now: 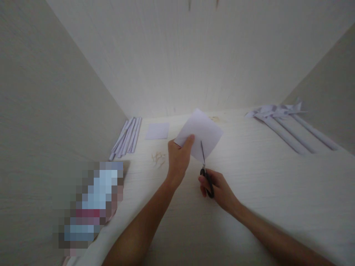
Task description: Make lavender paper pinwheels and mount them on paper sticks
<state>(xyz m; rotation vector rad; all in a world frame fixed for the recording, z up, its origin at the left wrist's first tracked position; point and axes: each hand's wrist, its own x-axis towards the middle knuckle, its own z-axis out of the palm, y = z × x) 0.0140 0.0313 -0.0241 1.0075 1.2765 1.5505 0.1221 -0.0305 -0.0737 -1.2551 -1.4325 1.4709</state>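
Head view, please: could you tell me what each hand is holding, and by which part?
The left hand holds the paper by its lower-left corner; the right hand holds the scissors by the black handles.

A paper sheet point(201, 133) is held by the left hand point(179, 157); scissors point(206, 173), gripped by the right hand point(219, 188), are set into its edge.

place: paper-craft work nook | shell: pale wood-grain panels point(41, 92) at left, back and right of frame, around a matching desktop point(277, 192) | signs: bundle of paper sticks point(127, 136) centre left; paper square point(157, 130) beside it; pinwheels point(273, 109) on paper tubes point(288, 136) upper right; scissors point(206, 173) at a sheet point(205, 131), centre
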